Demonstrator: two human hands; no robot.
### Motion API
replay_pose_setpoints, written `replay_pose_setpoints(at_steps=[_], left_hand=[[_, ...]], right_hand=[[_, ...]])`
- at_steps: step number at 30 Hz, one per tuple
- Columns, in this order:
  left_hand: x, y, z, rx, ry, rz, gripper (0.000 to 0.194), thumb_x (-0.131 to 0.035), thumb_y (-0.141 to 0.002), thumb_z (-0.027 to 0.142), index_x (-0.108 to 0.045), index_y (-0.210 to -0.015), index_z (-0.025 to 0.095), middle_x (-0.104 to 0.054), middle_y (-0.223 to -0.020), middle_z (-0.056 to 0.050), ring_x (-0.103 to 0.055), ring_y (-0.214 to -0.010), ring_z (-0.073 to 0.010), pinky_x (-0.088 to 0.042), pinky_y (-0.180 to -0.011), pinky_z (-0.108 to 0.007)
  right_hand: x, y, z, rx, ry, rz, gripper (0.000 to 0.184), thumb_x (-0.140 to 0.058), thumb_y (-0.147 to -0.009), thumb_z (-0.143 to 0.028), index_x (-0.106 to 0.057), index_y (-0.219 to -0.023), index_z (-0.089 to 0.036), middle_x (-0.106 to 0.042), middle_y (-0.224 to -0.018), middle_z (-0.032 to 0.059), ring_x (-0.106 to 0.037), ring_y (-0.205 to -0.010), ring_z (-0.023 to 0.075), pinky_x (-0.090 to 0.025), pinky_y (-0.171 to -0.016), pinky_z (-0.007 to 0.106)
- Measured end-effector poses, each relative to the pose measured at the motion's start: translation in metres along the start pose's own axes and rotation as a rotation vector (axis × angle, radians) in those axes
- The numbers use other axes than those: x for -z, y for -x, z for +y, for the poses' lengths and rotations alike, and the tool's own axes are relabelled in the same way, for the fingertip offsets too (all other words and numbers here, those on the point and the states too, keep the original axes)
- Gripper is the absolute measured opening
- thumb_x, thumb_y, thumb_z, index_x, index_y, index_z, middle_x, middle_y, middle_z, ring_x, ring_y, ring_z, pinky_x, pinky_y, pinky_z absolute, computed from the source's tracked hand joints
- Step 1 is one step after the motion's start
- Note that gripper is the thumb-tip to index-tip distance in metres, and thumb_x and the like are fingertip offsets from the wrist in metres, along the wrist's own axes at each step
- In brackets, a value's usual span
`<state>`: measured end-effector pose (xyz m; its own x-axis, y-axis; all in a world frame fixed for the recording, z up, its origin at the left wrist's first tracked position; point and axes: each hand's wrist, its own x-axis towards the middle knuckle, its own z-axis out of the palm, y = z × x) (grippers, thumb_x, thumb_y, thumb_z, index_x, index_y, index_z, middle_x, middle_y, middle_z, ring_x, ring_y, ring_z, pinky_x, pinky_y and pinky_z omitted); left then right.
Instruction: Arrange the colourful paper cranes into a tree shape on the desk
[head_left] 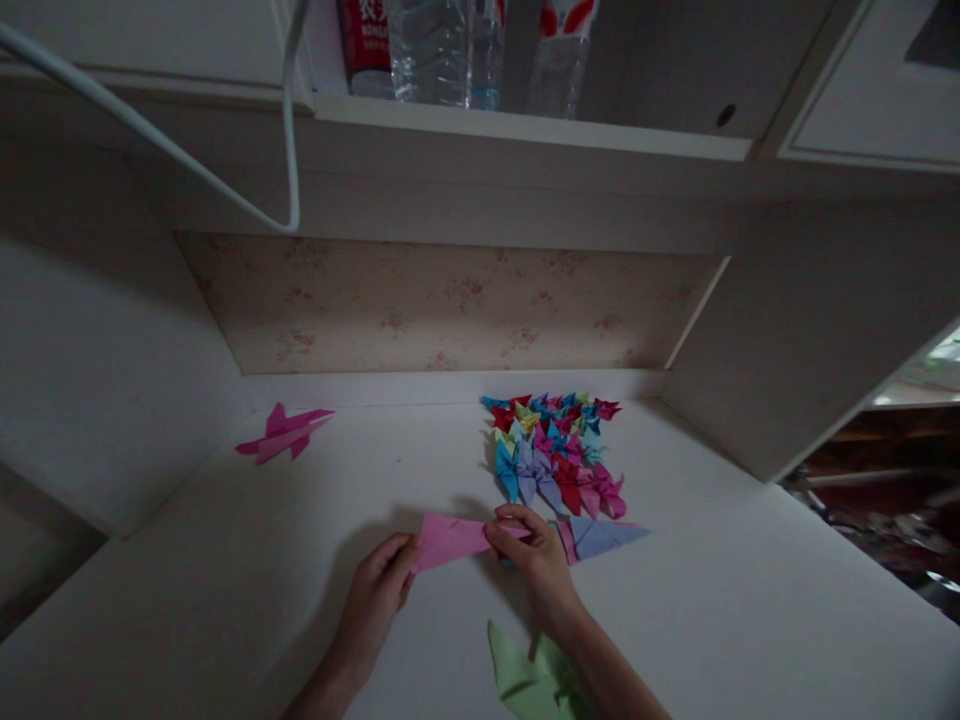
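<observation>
Stretched between my two hands is a pink folded paper (450, 540), wide at the left and narrowing to a point at the right. My left hand (386, 575) pinches its wide end. The fingers of my right hand (534, 555) close on its narrow end. Just right of that hand lies a purple folded paper (607, 538) with a pink edge showing beside it. A light green folded paper (529, 675) sits near the front, partly hidden by my right forearm. Behind my right hand, several small folded paper figures (555, 450) in many colours stand in rows.
A magenta folded paper figure (283, 435) rests at the back left of the white desk (420, 650). Above hangs a shelf (525, 125) holding clear bottles (429, 50) and a red container (367, 45). A white cable or arm (187, 165) dips in from the upper left. Side panels flank the desk.
</observation>
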<state>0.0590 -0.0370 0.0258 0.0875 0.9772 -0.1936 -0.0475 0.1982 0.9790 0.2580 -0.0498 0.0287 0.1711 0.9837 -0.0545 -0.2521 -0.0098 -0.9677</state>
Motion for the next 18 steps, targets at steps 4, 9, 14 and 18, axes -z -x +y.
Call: replay_pose_setpoints(at_steps=[4,9,14,18], left_hand=[[0.0019,-0.0014,-0.0038,-0.036,-0.067,-0.029,0.042,-0.063,-0.072,0.057,-0.056,-0.066,0.016,-0.028,-0.050,0.010,-0.023,-0.045,-0.0058,-0.016,-0.041,-0.018],[0.0022,-0.0002,-0.0029,-0.043,-0.109,-0.065,0.040,-0.062,-0.075,0.055,-0.055,-0.066,0.016,-0.032,-0.051,0.009,-0.026,-0.046,-0.0064,-0.017,-0.042,-0.018],[0.0013,-0.0002,-0.0035,-0.043,-0.114,-0.087,0.044,-0.058,-0.077,0.058,-0.049,-0.063,0.018,-0.030,-0.052,0.009,-0.025,-0.047,-0.0064,-0.018,-0.042,-0.018],[-0.0024,0.0003,-0.0039,-0.014,-0.076,-0.071,0.048,-0.061,-0.072,0.063,-0.048,-0.062,0.018,-0.033,-0.052,0.009,-0.028,-0.046,-0.0059,-0.021,-0.042,-0.016]], right_hand=[[0.0039,-0.0023,0.0069,0.021,0.006,0.108,0.051,-0.078,-0.067,-0.041,-0.053,-0.107,-0.020,-0.062,-0.054,-0.0049,-0.054,-0.050,0.0135,-0.036,-0.050,0.023],[0.0057,-0.0040,0.0096,0.045,-0.005,0.117,0.059,-0.077,-0.068,-0.041,-0.047,-0.114,-0.019,-0.062,-0.053,-0.0048,-0.055,-0.049,0.0138,-0.037,-0.049,0.023],[0.0050,-0.0024,0.0080,0.073,-0.040,0.146,0.059,-0.078,-0.068,-0.039,-0.047,-0.114,-0.019,-0.062,-0.054,-0.0055,-0.055,-0.048,0.0140,-0.038,-0.048,0.023],[0.0051,-0.0021,0.0081,0.080,-0.058,0.147,0.056,-0.078,-0.069,-0.038,-0.048,-0.113,-0.020,-0.062,-0.054,-0.0060,-0.055,-0.048,0.0133,-0.038,-0.049,0.023]])
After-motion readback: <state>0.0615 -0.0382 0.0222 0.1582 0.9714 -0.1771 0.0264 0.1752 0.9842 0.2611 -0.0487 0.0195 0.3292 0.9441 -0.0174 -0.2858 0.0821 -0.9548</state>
